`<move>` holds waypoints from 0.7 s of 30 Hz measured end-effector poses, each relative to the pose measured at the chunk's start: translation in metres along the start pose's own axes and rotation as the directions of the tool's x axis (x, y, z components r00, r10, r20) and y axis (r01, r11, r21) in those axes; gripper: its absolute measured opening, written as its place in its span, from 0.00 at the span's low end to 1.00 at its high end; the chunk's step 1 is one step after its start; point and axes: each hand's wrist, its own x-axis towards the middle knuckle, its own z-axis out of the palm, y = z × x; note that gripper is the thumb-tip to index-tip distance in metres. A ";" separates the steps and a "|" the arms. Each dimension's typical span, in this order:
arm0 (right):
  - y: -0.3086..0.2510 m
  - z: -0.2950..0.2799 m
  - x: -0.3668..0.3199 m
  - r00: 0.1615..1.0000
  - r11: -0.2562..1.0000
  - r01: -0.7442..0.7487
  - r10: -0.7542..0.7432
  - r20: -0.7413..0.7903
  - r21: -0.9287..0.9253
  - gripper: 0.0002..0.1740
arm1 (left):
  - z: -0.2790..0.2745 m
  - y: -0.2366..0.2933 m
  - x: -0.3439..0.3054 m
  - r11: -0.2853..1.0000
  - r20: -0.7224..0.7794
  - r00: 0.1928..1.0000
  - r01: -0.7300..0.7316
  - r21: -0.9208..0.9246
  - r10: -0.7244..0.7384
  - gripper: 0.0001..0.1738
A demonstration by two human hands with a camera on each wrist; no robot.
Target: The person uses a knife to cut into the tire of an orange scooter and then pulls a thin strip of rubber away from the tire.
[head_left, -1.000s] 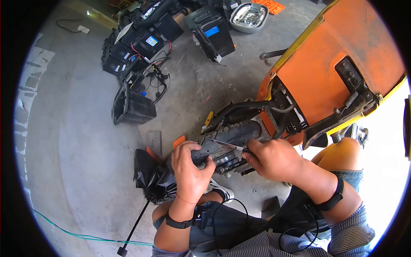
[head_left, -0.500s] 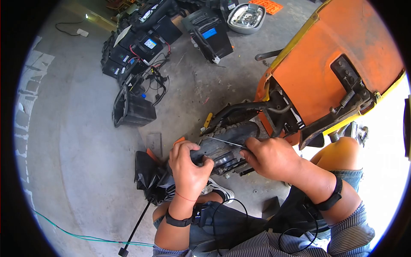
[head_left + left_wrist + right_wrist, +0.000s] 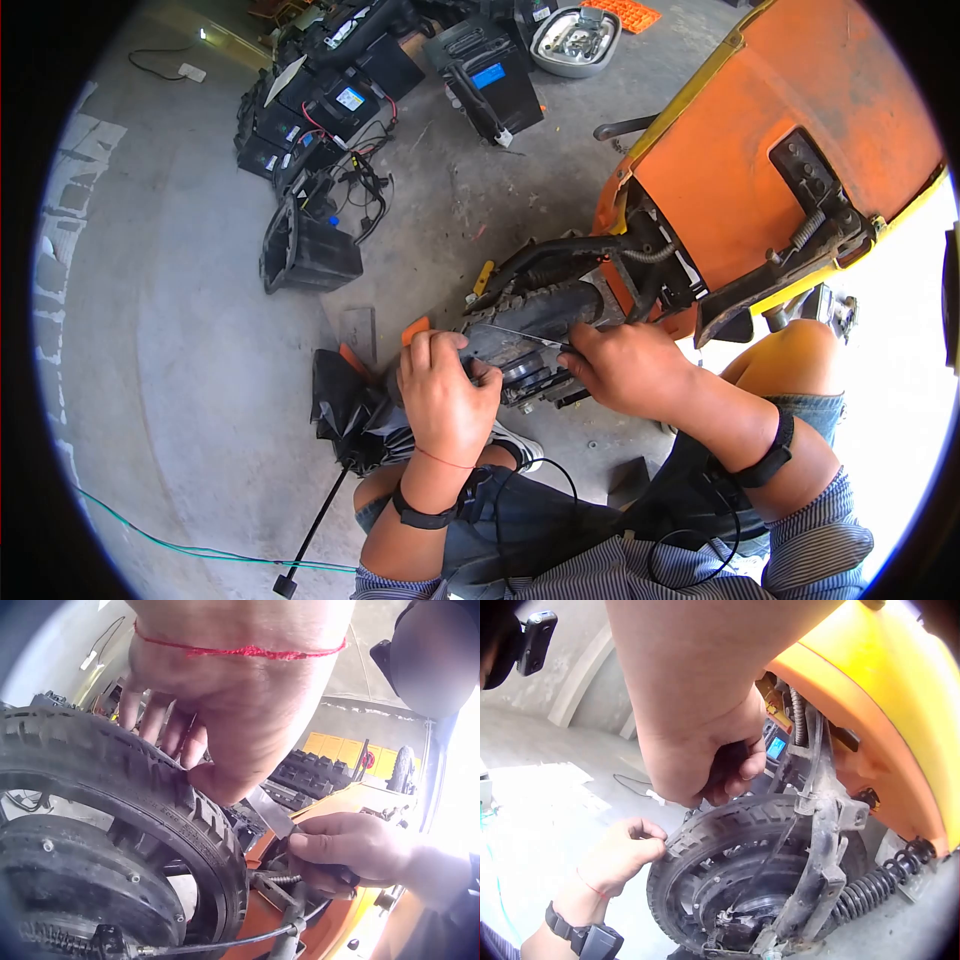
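Observation:
My left hand (image 3: 447, 400) grips the black treaded tyre (image 3: 560, 308), its fingers bent over the tread and the thumb at the side. In the left wrist view the left hand (image 3: 236, 724) covers part of the tyre (image 3: 142, 784). My right hand (image 3: 645, 372) holds a tool by its dark handle (image 3: 726, 766); its thin metal blade (image 3: 525, 335) points left across the tyre. A wide silver blade (image 3: 271, 813) shows in the left wrist view, its tip hidden behind the left hand. The wheel's round hub (image 3: 82, 866) sits inside the tyre.
An orange and yellow vehicle body (image 3: 730, 220) lies tipped at the right. Black batteries (image 3: 490, 85), an open black box (image 3: 315, 255) and a metal tray (image 3: 575, 42) stand beyond. Black plastic (image 3: 345, 405) lies left of the left hand. A coil spring (image 3: 870, 889) adjoins the wheel.
The right hand and blade have shifted slightly, with small changes in the blade's angle. The left hand has stayed on the tyre. The head view has moved a little.

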 end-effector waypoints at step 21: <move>-0.006 -0.006 -0.003 0.979 0.996 -0.019 0.000 0.202 0.091 0.17 | -0.029 -0.032 -0.001 0.960 0.189 0.972 -0.083 -0.267 0.137 0.21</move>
